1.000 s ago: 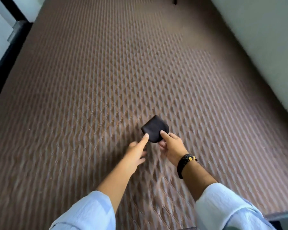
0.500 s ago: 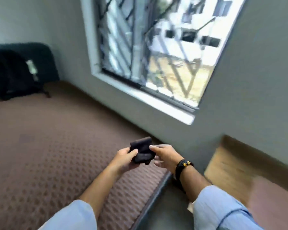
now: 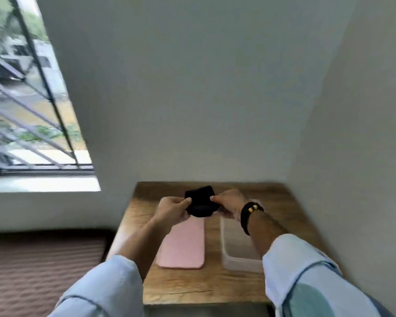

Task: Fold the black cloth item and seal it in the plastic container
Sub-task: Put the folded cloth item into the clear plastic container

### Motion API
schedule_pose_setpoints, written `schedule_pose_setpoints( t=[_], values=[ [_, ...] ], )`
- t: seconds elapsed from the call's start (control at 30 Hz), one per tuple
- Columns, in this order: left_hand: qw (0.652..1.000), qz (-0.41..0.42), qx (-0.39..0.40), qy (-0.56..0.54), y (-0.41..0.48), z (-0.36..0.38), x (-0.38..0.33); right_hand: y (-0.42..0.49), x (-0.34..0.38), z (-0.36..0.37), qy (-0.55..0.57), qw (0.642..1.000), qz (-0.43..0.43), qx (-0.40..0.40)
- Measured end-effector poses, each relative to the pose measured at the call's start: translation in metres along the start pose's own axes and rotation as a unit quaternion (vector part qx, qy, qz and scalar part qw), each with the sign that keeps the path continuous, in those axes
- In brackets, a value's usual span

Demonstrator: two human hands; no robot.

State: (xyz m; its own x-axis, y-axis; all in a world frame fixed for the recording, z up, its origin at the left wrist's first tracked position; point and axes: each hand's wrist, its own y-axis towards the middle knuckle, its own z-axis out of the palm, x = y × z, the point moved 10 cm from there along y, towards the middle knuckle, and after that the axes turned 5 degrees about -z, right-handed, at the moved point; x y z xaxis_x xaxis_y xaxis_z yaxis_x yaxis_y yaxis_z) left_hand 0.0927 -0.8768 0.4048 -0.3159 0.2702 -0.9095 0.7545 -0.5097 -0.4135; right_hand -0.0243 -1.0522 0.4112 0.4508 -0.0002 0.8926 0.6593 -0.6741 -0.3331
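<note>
Black cloth (image 3: 200,202) now folded into a small thick bundle, carried off the brown quilted bed where it lay a second ago and brought over the wooden desk (image 3: 188,287) in the corner. Held up in the air between both hands, clear of the desk top: left hand (image 3: 173,209) pinching its left edge, right hand (image 3: 230,203) pinching its right edge, fingers (image 3: 185,203) of each closed on the fabric. Black bead bracelet (image 3: 249,213) on the right wrist. Below and nearer, pink lid (image 3: 183,245) lying flat on the desk, and just beside it to the right the clear plastic container (image 3: 238,252), open and apparently empty, partly hidden by the right forearm. Bed surface (image 3: 39,271) at lower left, barred window (image 3: 28,99) at upper left. Folding apparently finished, then, and the carry nearly done: bundle above the far end of the lid and to the left of the container's far end, not yet over the opening. Next, likely a short shift right and down into the container, keeping the pinch tight so the fold does not spring open, then the lid pressed on. Some motion blur, so fine detail of the fold not readable.
</note>
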Motion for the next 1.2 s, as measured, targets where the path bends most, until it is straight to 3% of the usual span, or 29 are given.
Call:
schedule_pose_setpoints(
  t=[0.1,0.17,0.3,0.5,0.63,0.77,0.83,0.9,0.97,1.07,1.13,1.2],
  values=[
    [0.998,-0.017,0.022,0.056,0.02,0.077,0.013,0.019,-0.037,-0.066,-0.036,0.999,0.032,-0.016],
    [0.988,-0.003,0.029,0.15,0.033,0.118,0.02,0.028,-0.061,-0.094,-0.068,0.996,0.055,-0.011],
    [0.906,0.06,-0.041,0.418,0.045,0.156,0.026,0.035,-0.093,-0.115,-0.17,0.984,0.053,-0.015],
    [0.797,0.105,-0.089,0.588,0.054,0.185,0.037,0.05,-0.088,-0.102,-0.425,0.904,-0.032,-0.032],
    [0.745,0.139,-0.093,0.646,0.053,0.195,0.036,0.049,-0.094,-0.089,-0.473,0.88,-0.033,-0.026],
    [0.756,0.225,-0.124,0.602,0.038,0.185,0.014,0.049,-0.089,-0.085,-0.464,0.884,-0.048,-0.029],
    [0.796,0.247,-0.186,0.52,0.033,0.153,0.001,0.048,-0.075,-0.086,-0.431,0.898,-0.068,-0.055],
    [0.853,0.184,-0.234,0.428,0.038,0.103,0.009,0.044,-0.058,-0.082,-0.391,0.912,-0.1,-0.075],
    [0.879,0.044,-0.254,0.402,0.048,0.053,0.041,0.039,-0.043,-0.071,-0.344,0.927,-0.126,-0.075],
    [0.86,-0.156,-0.252,0.415,0.044,-0.001,0.099,0.031,-0.039,-0.054,-0.313,0.94,-0.127,-0.047],
    [0.851,-0.191,-0.238,0.428,0.039,-0.012,0.122,0.027,-0.048,-0.046,-0.324,0.939,-0.111,-0.031],
    [0.845,-0.169,-0.247,0.443,0.038,-0.016,0.127,0.024,-0.06,-0.046,-0.319,0.942,-0.095,-0.029]
  ],
)
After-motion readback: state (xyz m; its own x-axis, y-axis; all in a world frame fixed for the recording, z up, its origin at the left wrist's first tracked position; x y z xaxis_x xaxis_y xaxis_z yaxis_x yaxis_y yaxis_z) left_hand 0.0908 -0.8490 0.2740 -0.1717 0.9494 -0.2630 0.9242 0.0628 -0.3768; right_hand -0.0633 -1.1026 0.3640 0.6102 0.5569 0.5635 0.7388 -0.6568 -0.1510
